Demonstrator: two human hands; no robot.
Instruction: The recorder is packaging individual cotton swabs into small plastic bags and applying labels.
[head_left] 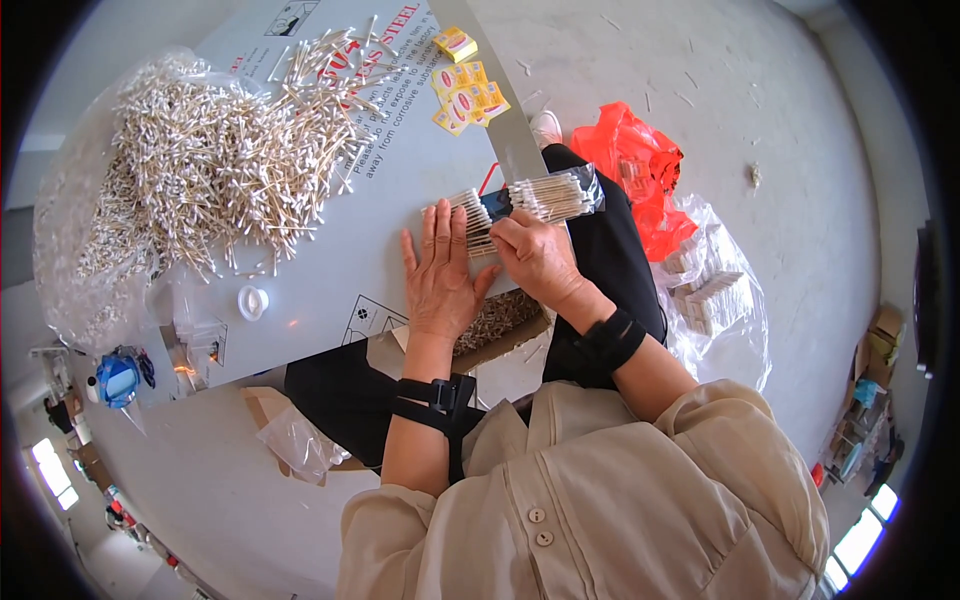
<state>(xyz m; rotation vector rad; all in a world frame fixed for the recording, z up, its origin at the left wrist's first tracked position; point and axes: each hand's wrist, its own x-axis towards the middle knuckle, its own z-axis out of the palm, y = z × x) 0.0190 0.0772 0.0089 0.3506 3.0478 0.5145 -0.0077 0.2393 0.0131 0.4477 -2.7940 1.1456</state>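
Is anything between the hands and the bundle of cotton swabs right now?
Nothing visible. The left hand lies flat on the row of cotton swabs, and the right hand holds the swab bundle in its clear bag directly.

In my right hand [535,255] I hold a clear plastic packet of cotton swabs [555,197] with a dark blue label [495,204] on its middle. It lies on the grey sheet [330,290], which has red and black print and small square picture signs near my left hand [440,275]. Small yellow labels [468,95] with red ovals lie at the top of the sheet, and one little yellow box [455,43] sits above them. On the floor to my right is a clear bag of pale packs [712,295], just beside a bright orange bag [635,160].
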